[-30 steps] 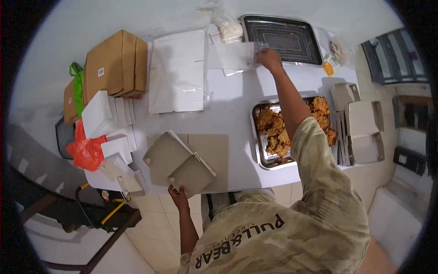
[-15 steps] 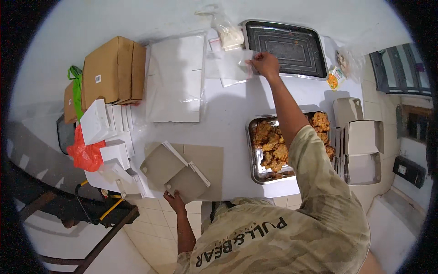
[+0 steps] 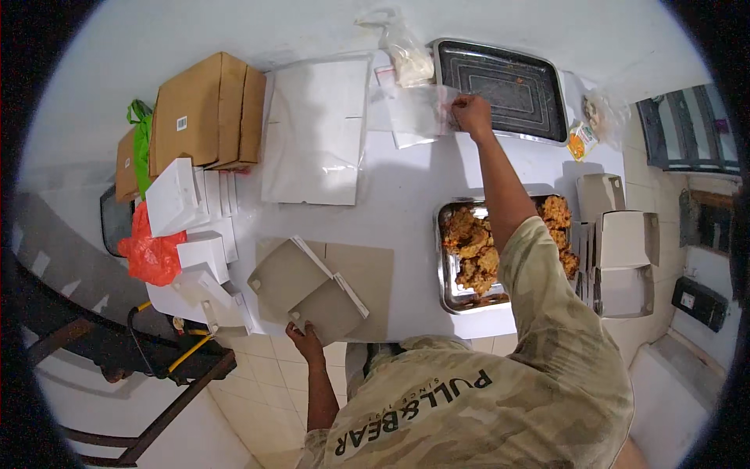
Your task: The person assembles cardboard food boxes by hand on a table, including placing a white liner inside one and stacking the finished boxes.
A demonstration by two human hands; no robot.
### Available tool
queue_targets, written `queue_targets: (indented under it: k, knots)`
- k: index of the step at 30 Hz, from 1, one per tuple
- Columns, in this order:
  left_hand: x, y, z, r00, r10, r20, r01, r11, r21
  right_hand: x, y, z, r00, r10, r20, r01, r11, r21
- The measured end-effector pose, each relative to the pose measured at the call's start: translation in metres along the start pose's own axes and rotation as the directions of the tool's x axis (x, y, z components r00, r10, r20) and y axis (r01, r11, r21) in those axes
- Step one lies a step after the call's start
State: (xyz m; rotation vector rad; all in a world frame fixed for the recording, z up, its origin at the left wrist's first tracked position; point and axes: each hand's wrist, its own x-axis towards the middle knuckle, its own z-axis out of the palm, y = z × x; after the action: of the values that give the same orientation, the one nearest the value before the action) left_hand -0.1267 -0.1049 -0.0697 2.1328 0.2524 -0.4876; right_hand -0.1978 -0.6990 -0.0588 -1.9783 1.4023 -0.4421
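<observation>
While my right grip (image 3: 471,115) pinches the edge of a clear plastic bag (image 3: 422,109) at the upper centre of the frame, my left grip (image 3: 306,340) is down at the lower centre-left, fingers bent against the near edge of a grey-brown carton (image 3: 330,306). I cannot tell whether those fingers clamp the cardboard or only rest on it. The carton shows two panels with pale edges and lies tilted across a flat grey-brown sheet (image 3: 375,289) at the front of the white table (image 3: 414,195).

My right forearm crosses above a shiny metal tray (image 3: 449,302) of browned, fried-looking pieces (image 3: 473,242), right of centre. Just beyond my right grip, toward the upper right, sits a dark-bottomed tray (image 3: 508,90); a knotted bag of pale stuff (image 3: 412,64) stands near its left side. White sheets (image 3: 316,148) in clear wrap lie left of the bag I pinch. At the right of the frame, pale cartons (image 3: 625,238) stand open beside the food; at the left, white boxes (image 3: 173,199), a red plastic bag (image 3: 155,252) and brown cardboard boxes (image 3: 187,117) crowd together.
</observation>
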Motion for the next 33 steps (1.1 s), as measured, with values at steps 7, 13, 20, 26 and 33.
queue_targets:
  k: [7,13,20,26,33]
  knots:
    - [0.003,-0.009,0.000,0.994,0.101,-0.036,-0.096,0.990,0.107,0.008,0.030,0.000,0.999,0.029,-0.025,-0.023,0.979,0.204]
    - [0.002,-0.012,0.001,0.984,0.171,-0.042,-0.163,0.975,0.150,0.002,0.014,0.009,0.999,-0.052,-0.005,0.052,0.968,0.246]
    - [-0.002,-0.007,0.002,0.989,0.148,-0.028,-0.143,0.982,0.126,0.006,0.000,0.005,0.970,0.045,0.239,-0.142,0.904,0.404]
    - [-0.005,0.006,0.005,0.989,0.148,-0.017,-0.144,0.978,0.150,0.015,0.006,0.021,0.998,-0.053,-0.041,0.057,0.991,0.117]
    - [-0.001,-0.006,0.006,0.975,0.206,-0.084,-0.184,0.959,0.215,0.023,-0.004,0.026,0.996,0.053,-0.076,-0.056,0.998,-0.028]
